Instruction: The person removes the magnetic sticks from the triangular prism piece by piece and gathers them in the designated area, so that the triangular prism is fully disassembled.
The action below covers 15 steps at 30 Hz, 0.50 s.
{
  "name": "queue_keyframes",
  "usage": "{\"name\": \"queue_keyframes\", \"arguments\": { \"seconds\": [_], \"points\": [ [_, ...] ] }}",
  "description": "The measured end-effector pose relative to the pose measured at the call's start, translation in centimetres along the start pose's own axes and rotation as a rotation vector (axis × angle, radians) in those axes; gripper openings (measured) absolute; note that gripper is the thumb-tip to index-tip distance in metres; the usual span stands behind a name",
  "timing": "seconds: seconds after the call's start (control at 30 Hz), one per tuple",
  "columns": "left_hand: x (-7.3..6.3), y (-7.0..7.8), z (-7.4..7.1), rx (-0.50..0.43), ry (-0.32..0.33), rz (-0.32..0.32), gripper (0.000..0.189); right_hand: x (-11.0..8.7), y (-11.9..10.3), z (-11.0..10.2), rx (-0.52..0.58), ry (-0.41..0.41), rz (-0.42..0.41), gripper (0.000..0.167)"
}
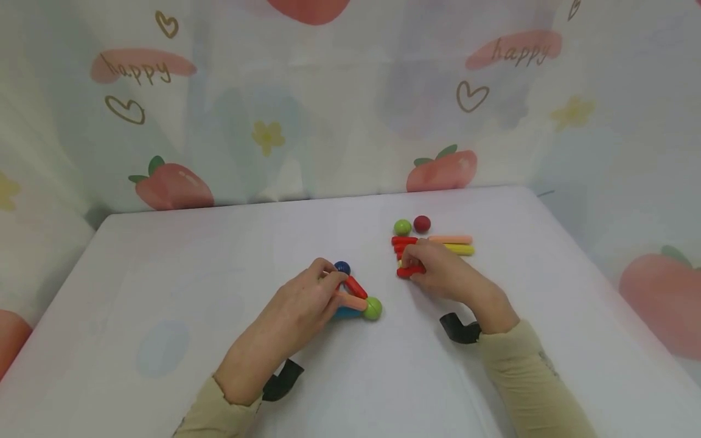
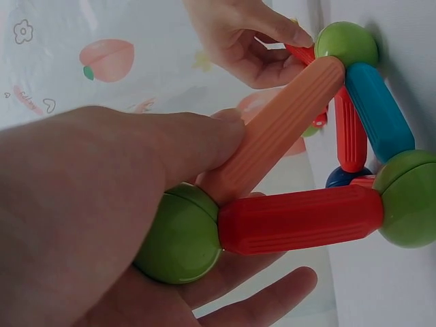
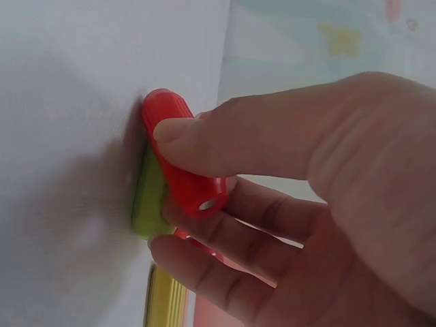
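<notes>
My left hand (image 1: 298, 307) grips a corner of a frame built from magnetic sticks and balls. In the left wrist view, its thumb lies against a peach stick (image 2: 276, 133) beside a green ball (image 2: 180, 238). A red stick (image 2: 300, 219) runs from that ball to another green ball (image 2: 412, 197); a blue stick (image 2: 380, 109), a second red stick (image 2: 351, 133) and a dark blue ball (image 2: 340, 177) form the rest. My right hand (image 1: 446, 274) pinches a loose red magnetic stick (image 3: 180, 153) between thumb and fingers. Behind it is a green stick (image 3: 150, 197).
Near the right hand lie several more sticks, including a yellow one (image 1: 460, 249) and a peach one (image 1: 451, 239). Beyond them stand a loose green ball (image 1: 402, 227) and a dark red ball (image 1: 422, 224). A patterned curtain (image 1: 339, 109) hangs behind the white table (image 1: 219, 255).
</notes>
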<state>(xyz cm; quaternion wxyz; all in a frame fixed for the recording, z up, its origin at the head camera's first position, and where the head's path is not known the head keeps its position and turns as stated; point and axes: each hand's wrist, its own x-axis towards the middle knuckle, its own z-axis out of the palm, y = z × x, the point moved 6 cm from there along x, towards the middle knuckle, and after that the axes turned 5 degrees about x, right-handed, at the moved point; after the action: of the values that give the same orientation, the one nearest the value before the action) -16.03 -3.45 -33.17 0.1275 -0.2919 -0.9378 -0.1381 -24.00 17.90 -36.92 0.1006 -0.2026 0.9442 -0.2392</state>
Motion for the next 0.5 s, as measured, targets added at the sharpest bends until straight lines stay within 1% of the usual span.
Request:
{"name": "queue_keyframes", "arguments": {
  "seconds": [0.07, 0.17, 0.23, 0.3, 0.4, 0.5],
  "points": [
    [0.0, 0.0, 0.1, -0.003, -0.014, -0.008, 0.024, 0.1, 0.1, 0.1, -0.012, -0.005, 0.021, 0.017],
    [-0.1, -0.1, 0.2, -0.013, -0.056, -0.033, 0.020, 0.1, 0.1, 0.2, -0.027, -0.019, 0.045, 0.017],
    [-0.1, -0.1, 0.3, -0.018, -0.087, -0.051, 0.017, 0.2, 0.0, 0.1, -0.037, -0.008, 0.034, 0.016],
    [-0.1, 0.0, 0.2, -0.023, -0.122, -0.065, 0.016, 0.2, -0.4, 0.0, -0.036, 0.020, 0.003, 0.014],
    [0.0, 0.2, 0.2, -0.021, -0.179, -0.075, 0.018, 0.3, -1.7, -0.1, -0.024, 0.070, -0.090, 0.012],
    [-0.1, 0.4, 0.1, -0.021, -0.226, -0.074, 0.020, 0.1, -3.6, 0.6, 0.018, 0.061, -0.180, 0.017]
  ]
}}
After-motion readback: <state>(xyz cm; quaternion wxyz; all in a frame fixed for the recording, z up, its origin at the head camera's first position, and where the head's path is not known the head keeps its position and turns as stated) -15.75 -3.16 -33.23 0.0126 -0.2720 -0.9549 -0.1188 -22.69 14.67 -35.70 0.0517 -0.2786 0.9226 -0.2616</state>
